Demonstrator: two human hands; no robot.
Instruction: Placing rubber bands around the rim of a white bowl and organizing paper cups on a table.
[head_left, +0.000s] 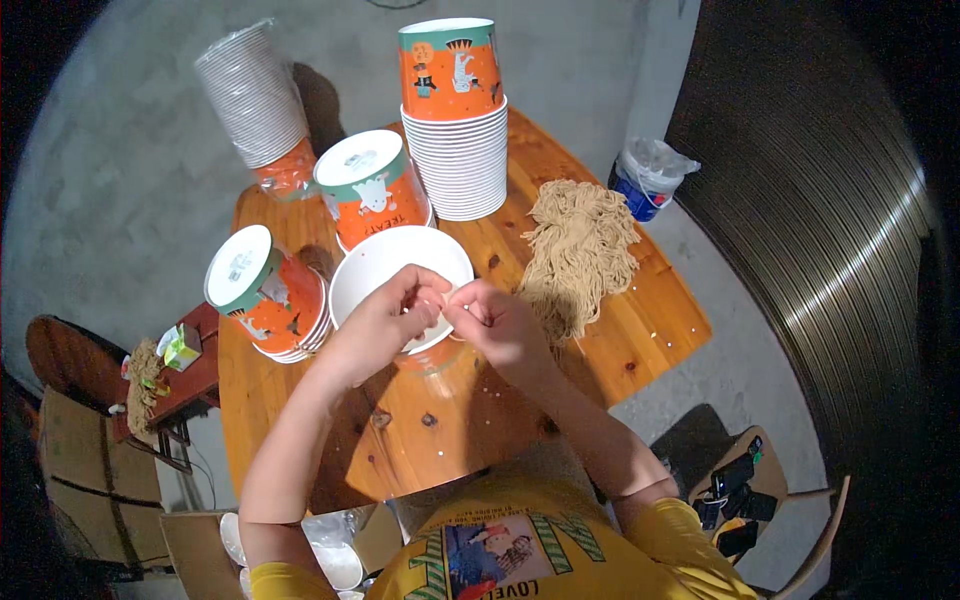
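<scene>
Over the near right rim of an open paper tub, white inside, both my hands meet with fingertips almost touching. My left hand is closed in a pinch, and my right hand pinches from the other side. Whatever is between the fingertips is too small to make out. Behind the open tub, another orange and green tub stands upside down. A short stack of upturned tubs is to its left. On the right lies a heap of tan string.
A tall stack of nested tubs stands at the back of the wooden table, with a plastic-wrapped stack to its left. Beyond the right edge is a lined blue bucket. A chair holding dark items stands lower right.
</scene>
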